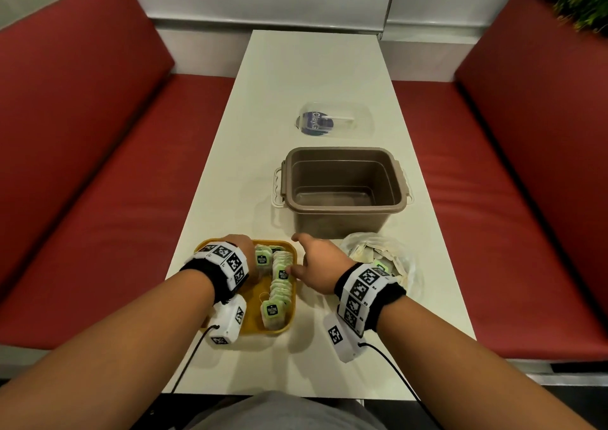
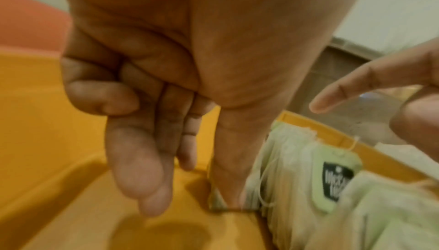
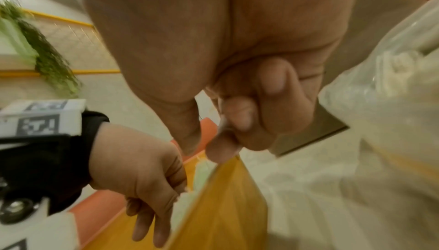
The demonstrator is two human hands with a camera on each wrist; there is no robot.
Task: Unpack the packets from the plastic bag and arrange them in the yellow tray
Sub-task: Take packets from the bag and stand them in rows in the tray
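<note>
Yellow tray (image 1: pixel 246 326) | packets (image 1: pixel 280 284) upright, row running near-to-far

right hand (image 3: pixel 237 85) fingers curled above yellow tray (image 3: pixel 225 197) rim; left hand (image 3: pixel 142 175) at packets (image 3: pixel 202 171); plastic bag (image 3: pixel 380 104) right.

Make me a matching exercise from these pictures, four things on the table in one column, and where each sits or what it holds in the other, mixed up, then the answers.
1. yellow tray
2. brown tub
3. plastic bag
4. clear lid

A. farthest along the table
B. right of the tray, packets inside
C. holds a row of tea bag packets
D. empty, beyond the tray

Pairs: 1-C, 2-D, 3-B, 4-A
</note>
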